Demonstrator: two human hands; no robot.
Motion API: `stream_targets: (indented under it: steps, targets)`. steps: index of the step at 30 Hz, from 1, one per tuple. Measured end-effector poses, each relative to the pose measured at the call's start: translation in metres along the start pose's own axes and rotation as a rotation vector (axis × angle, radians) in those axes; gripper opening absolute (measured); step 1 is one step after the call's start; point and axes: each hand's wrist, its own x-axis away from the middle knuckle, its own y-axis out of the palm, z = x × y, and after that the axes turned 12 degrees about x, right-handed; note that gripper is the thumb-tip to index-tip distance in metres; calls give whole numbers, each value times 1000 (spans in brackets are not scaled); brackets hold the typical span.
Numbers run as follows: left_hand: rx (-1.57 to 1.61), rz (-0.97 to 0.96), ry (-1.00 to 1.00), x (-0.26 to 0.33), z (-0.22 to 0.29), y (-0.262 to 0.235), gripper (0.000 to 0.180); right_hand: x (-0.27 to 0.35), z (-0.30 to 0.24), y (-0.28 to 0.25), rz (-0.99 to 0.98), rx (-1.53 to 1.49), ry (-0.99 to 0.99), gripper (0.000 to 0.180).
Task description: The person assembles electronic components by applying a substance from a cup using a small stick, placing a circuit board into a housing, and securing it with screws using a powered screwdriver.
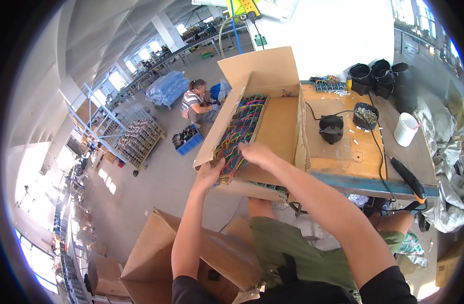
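Note:
An open cardboard box (219,129) holds a long row of wired circuit boards (244,121), green with red, blue and yellow wires, packed along its left side. My left hand (210,174) is closed around the near left end of that row, its fingers partly hidden by the wires. Against the right side of the same row, my right hand (257,153) has its fingers curled in on the wires. Brown cardboard (277,124) lines the right half of the box. Under the near flap, the green edge of more boards (270,187) shows.
Right of the box, the workbench (318,162) bears a black round housing (331,128), a tray of screws (365,115), a white cup (406,129) and a corded electric screwdriver (408,178). Black buckets (361,78) stand behind. Another open carton (191,243) is below left. A person (195,103) crouches beyond.

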Motion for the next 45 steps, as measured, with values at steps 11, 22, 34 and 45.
stream_targets:
  steps: [11, 22, 34, 45]
  targets:
    - [-239, -7, 486, 47, 36, 26, 88, 11, -19, -117, -134, 610, -66, 52]
    - [96, 157, 701, -36, 68, 183, 96, 7, -13, -159, 133, 871, 85, 56]
    - [216, 206, 746, -48, 63, 184, 89, -26, 10, -141, 294, 844, -82, 52]
    - [237, 91, 828, -58, 71, 175, 87, -38, 33, -152, 237, 705, -20, 53]
